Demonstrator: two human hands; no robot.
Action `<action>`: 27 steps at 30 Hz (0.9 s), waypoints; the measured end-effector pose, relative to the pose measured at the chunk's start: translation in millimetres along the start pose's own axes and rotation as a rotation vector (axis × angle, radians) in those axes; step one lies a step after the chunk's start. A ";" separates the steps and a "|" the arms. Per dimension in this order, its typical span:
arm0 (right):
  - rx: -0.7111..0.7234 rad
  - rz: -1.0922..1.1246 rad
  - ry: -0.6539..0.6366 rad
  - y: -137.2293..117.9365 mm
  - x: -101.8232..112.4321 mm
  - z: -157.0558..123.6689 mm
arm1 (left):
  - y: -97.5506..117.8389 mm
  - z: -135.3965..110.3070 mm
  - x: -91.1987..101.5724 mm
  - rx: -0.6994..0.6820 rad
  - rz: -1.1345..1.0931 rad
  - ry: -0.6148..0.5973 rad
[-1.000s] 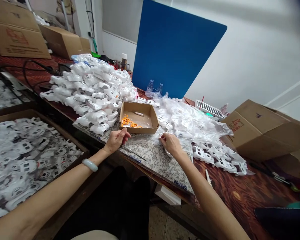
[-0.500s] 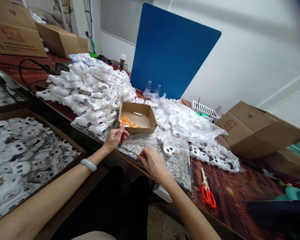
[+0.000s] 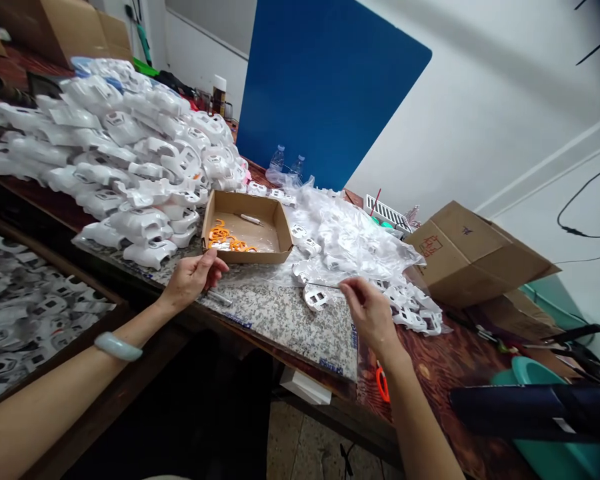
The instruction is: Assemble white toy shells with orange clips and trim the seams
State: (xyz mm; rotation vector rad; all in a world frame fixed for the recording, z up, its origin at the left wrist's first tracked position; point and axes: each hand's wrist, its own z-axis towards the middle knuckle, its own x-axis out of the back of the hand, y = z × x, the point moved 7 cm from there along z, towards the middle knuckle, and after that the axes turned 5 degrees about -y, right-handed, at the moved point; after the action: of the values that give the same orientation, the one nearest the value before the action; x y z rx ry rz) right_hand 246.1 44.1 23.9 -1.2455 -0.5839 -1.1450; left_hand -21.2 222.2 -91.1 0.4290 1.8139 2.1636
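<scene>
My left hand is at the near edge of the speckled mat, thumb and fingers drawn together. What lies inside its fingers, if anything, is hidden. A short silver rod lies just beside those fingers; whether they touch it I cannot tell. My right hand pinches one end of a thin dark rod, which points left. Under that rod is a white plastic shell with square holes. Just behind my left hand stands a shallow cardboard tray with orange rings and a white pen-like item.
White shells are heaped at the left, and more fill a large box below. Clear plastic bags cover the back right. Orange-handled scissors are partly behind my right arm. An open carton stands farther right.
My right hand has lifted and moved right, away from my left hand, carrying the thin rod. My left hand stays by the tray. The view has shifted right.
</scene>
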 end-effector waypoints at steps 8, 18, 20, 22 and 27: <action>0.059 -0.068 0.085 17.8 -6.3 31.3 | 6.7 -5.1 -1.4 0.026 0.019 -0.002; 0.178 -0.119 0.034 13.2 -22.4 54.7 | 2.9 -3.2 -1.4 0.016 0.026 -0.003; 0.186 -0.126 0.025 11.9 -24.1 56.2 | 2.9 -3.4 -1.3 0.015 0.028 -0.009; 0.191 -0.133 0.019 10.6 -22.9 56.5 | 3.3 -3.9 -1.1 0.014 0.030 -0.015; 0.184 -0.161 0.003 8.6 -12.3 56.2 | 2.5 -3.7 -1.0 0.005 0.035 -0.013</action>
State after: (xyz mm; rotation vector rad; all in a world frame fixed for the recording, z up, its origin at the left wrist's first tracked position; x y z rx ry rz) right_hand 261.9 100.1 25.4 -1.0540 -0.7812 -1.1975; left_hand -21.9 218.1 -89.4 0.4784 1.8193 2.1748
